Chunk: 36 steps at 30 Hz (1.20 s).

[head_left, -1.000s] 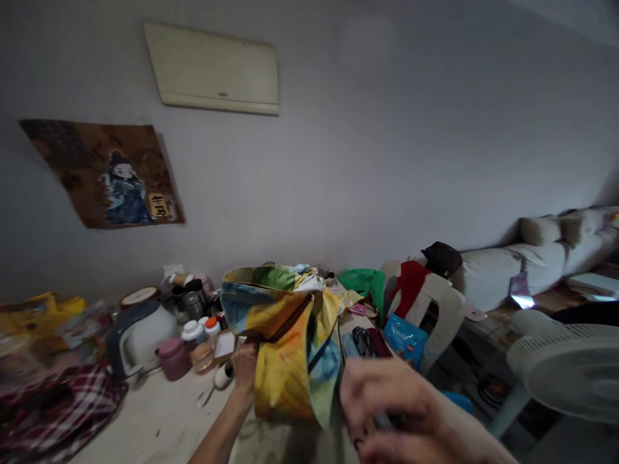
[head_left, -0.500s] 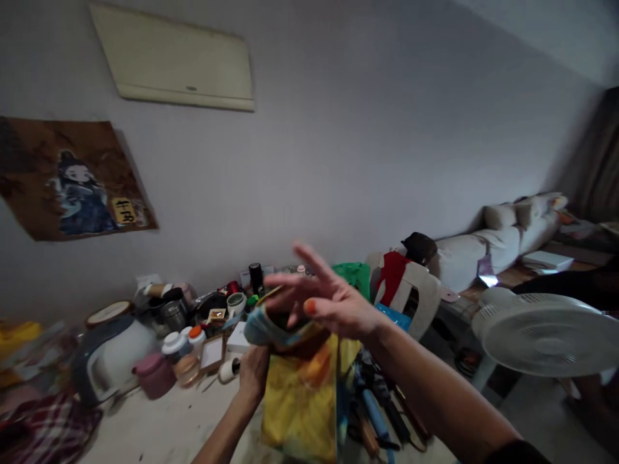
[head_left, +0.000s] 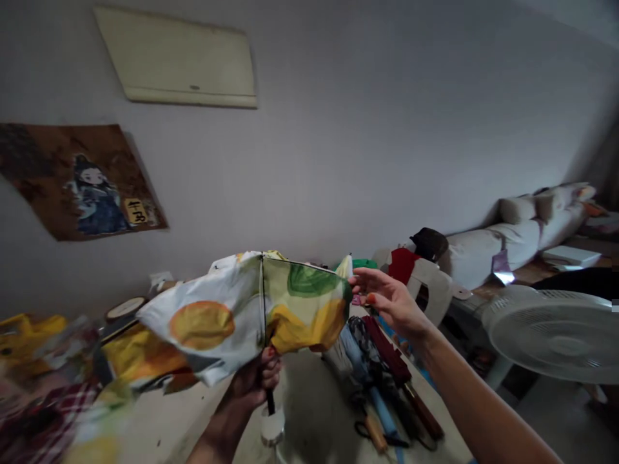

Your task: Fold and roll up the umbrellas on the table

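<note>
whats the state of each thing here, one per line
umbrella: canopy partly spread, held up above the table
left hand: closed around the umbrella's shaft
right hand: open, fingertips at the canopy's edge
folded umbrellas: closed, lying on the table
fan: standing; spinning or not, cannot tell

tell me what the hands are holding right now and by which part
The left hand grips a colourful folding umbrella by its dark shaft, just under the half-spread canopy. The right hand has its fingers at the canopy's edge, holding nothing else.
</note>
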Tool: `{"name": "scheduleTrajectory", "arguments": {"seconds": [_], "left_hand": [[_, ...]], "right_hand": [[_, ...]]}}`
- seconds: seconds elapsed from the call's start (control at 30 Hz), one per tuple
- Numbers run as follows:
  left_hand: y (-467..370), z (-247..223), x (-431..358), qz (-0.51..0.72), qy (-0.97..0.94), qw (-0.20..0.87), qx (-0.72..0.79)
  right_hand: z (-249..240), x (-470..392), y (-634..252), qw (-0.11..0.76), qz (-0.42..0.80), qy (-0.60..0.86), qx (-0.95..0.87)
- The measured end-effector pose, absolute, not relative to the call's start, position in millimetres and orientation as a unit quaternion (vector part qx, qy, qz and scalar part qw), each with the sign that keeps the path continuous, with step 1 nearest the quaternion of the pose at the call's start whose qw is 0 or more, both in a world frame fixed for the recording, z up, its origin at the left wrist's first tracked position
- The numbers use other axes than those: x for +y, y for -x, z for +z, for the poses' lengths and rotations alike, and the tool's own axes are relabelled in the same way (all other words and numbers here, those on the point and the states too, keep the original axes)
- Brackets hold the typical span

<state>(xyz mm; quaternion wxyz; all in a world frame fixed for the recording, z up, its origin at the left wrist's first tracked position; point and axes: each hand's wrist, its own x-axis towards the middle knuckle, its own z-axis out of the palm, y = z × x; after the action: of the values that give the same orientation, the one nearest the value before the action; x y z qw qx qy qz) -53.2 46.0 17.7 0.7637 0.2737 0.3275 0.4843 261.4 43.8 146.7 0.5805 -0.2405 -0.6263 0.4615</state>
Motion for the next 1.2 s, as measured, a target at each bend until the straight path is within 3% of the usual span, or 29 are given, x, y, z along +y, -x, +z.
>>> {"name": "scheduleTrajectory", "arguments": {"seconds": [0.1, 0.27, 0.37, 0.47, 0.63, 0.7, 0.8, 0.87, 0.97, 1.07, 1.2], "left_hand": [[44, 19, 44, 0.450, -0.258, 0.801, 0.297], [27, 12, 44, 0.408, -0.231, 0.845, 0.258], [16, 9, 44, 0.390, -0.214, 0.864, 0.236], [6, 10, 42, 0.375, -0.196, 0.880, 0.217], [-2, 22, 34, 0.405, -0.161, 0.883, 0.174], [-2, 28, 32, 0.425, -0.121, 0.883, 0.155], [-5, 36, 31, 0.463, -0.043, 0.875, 0.136], [-8, 39, 30, 0.477, -0.008, 0.869, 0.135], [-15, 40, 28, 0.470, 0.019, 0.872, 0.138], [-18, 38, 25, 0.443, 0.021, 0.884, 0.149], [-15, 34, 23, 0.433, 0.006, 0.891, 0.138]], "right_hand": [[150, 34, -256, 0.554, 0.381, 0.270, -0.689], [167, 29, -243, 0.483, 0.133, 0.362, -0.786], [178, 37, -236, 0.455, 0.240, 0.324, -0.794], [197, 46, -238, 0.555, 0.302, 0.312, -0.710], [196, 35, -247, 0.697, -0.002, 0.374, -0.612], [169, 24, -240, 0.683, 0.021, 0.397, -0.613], [113, 16, -220, 0.547, 0.158, 0.434, -0.698], [82, 20, -206, 0.502, 0.221, 0.463, -0.697], [63, 30, -192, 0.495, 0.270, 0.467, -0.681], [69, 33, -188, 0.518, 0.255, 0.455, -0.677], [80, 30, -189, 0.521, 0.132, 0.454, -0.711]]}}
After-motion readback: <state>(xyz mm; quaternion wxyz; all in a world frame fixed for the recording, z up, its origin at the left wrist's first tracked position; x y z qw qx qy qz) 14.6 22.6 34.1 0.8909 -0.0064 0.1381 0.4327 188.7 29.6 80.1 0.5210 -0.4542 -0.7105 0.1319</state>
